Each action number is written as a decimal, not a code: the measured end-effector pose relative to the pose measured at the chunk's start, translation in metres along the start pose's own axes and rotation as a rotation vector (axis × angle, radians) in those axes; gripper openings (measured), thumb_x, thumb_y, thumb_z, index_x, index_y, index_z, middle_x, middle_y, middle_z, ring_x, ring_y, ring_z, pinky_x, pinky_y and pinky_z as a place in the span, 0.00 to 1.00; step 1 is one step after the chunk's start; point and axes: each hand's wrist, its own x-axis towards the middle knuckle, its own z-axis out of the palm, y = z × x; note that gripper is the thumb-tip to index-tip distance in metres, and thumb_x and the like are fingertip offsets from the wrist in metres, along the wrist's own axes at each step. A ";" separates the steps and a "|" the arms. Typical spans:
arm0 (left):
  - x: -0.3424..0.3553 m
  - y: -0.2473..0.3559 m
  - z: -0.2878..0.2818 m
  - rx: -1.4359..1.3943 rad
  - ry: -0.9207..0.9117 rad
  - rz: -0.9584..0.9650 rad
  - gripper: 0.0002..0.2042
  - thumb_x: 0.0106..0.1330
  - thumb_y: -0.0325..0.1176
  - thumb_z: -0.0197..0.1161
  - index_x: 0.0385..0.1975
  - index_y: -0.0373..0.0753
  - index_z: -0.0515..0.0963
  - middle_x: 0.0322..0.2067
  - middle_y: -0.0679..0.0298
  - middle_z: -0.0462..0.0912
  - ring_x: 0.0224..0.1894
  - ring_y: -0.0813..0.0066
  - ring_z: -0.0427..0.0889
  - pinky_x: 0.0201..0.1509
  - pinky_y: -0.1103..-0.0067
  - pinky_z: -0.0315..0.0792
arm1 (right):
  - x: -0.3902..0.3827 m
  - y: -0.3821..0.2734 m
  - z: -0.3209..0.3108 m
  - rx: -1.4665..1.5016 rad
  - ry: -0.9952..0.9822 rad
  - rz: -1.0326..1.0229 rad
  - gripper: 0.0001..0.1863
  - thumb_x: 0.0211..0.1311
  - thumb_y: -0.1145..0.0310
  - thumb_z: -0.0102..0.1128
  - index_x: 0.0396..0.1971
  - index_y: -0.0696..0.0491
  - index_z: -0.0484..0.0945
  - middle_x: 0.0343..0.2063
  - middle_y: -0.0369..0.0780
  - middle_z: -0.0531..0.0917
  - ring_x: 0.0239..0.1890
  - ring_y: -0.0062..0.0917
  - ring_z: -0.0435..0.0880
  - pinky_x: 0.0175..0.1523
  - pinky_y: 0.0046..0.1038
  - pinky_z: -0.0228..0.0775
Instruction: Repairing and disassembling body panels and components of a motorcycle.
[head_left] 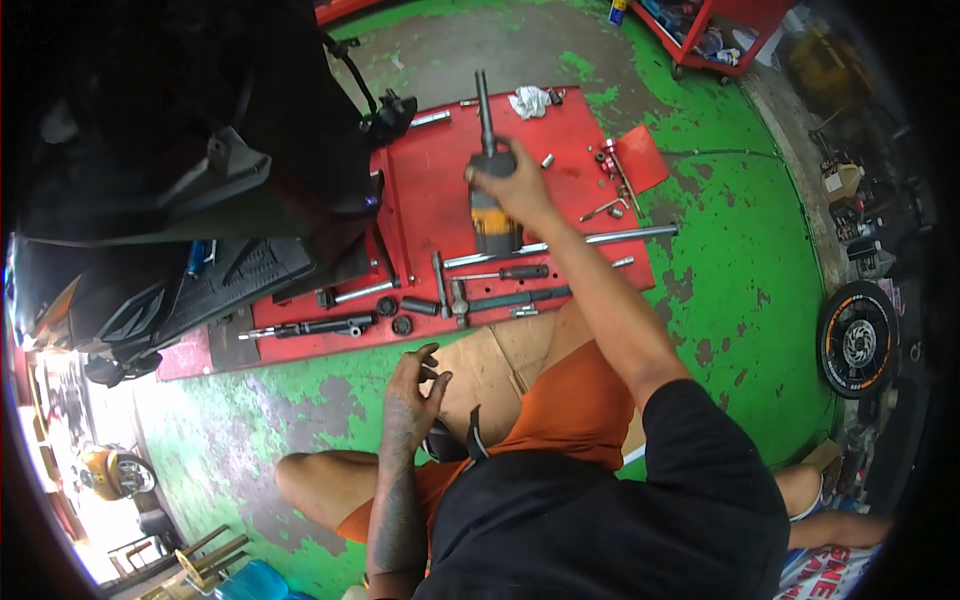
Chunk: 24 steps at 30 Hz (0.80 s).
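My right hand (522,185) grips a black and yellow cordless impact wrench (492,222) above a red work platform (430,170). A long metal extension (484,105) points away from its front. My left hand (415,385) hovers near the platform's front edge, over a sheet of cardboard (475,372); its fingers are apart and slightly bent, with nothing in them. Between my hands lie a hammer (460,303), a ratchet (438,285), a screwdriver (515,272), black sockets (402,325) and a long steel bar (620,236).
A dark motorcycle (200,190) stands over the platform's left side. White crumpled cloth (530,101) and small parts (610,165) lie on the far and right sides. Red tool cart (715,40) is far right; a wheel (857,340) rests by the right wall. Another person's arm (840,530) shows lower right.
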 end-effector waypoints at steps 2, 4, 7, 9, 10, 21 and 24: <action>0.012 0.000 0.008 0.014 0.013 0.049 0.24 0.55 0.25 0.69 0.53 0.36 0.72 0.37 0.57 0.77 0.34 0.68 0.81 0.37 0.73 0.75 | -0.028 -0.011 0.004 0.034 -0.022 -0.022 0.34 0.51 0.67 0.74 0.57 0.59 0.67 0.39 0.38 0.80 0.38 0.21 0.81 0.44 0.26 0.77; 0.018 0.002 0.010 0.089 0.056 0.071 0.30 0.54 0.27 0.70 0.59 0.37 0.67 0.43 0.53 0.75 0.43 0.61 0.80 0.43 0.70 0.75 | -0.054 -0.034 0.009 0.078 -0.045 -0.044 0.33 0.51 0.70 0.73 0.57 0.58 0.67 0.39 0.37 0.79 0.40 0.21 0.80 0.45 0.26 0.77; 0.030 0.012 0.007 0.154 0.155 0.188 0.37 0.52 0.27 0.72 0.64 0.36 0.62 0.52 0.50 0.71 0.53 0.56 0.75 0.55 0.69 0.73 | -0.088 -0.070 0.010 0.137 -0.040 -0.071 0.34 0.49 0.70 0.74 0.56 0.57 0.67 0.40 0.38 0.78 0.40 0.22 0.80 0.47 0.27 0.75; 0.034 0.021 0.001 0.232 0.125 0.290 0.45 0.45 0.32 0.76 0.66 0.35 0.59 0.58 0.46 0.65 0.59 0.48 0.67 0.61 0.64 0.66 | -0.119 -0.108 0.004 0.244 -0.133 0.010 0.35 0.49 0.70 0.74 0.57 0.57 0.66 0.40 0.37 0.78 0.43 0.20 0.78 0.51 0.27 0.73; 0.035 0.025 -0.001 0.305 0.099 0.331 0.49 0.39 0.34 0.78 0.66 0.36 0.59 0.60 0.46 0.63 0.62 0.47 0.65 0.64 0.62 0.63 | -0.134 -0.119 0.003 0.251 -0.156 0.011 0.35 0.50 0.70 0.74 0.57 0.57 0.66 0.41 0.37 0.77 0.45 0.20 0.77 0.53 0.27 0.72; -0.036 -0.056 -0.038 0.089 0.124 0.470 0.33 0.55 0.31 0.63 0.61 0.23 0.62 0.46 0.43 0.77 0.42 0.48 0.80 0.46 0.66 0.76 | -0.222 -0.095 0.079 0.573 -0.578 0.462 0.27 0.66 0.61 0.60 0.60 0.56 0.63 0.47 0.38 0.75 0.52 0.20 0.73 0.57 0.22 0.66; -0.050 -0.069 -0.080 0.490 0.046 0.369 0.33 0.54 0.29 0.57 0.63 0.26 0.62 0.35 0.53 0.76 0.32 0.59 0.79 0.37 0.69 0.74 | -0.210 -0.087 0.123 0.603 -0.525 0.506 0.20 0.76 0.60 0.42 0.59 0.56 0.64 0.47 0.36 0.75 0.48 0.18 0.73 0.57 0.21 0.63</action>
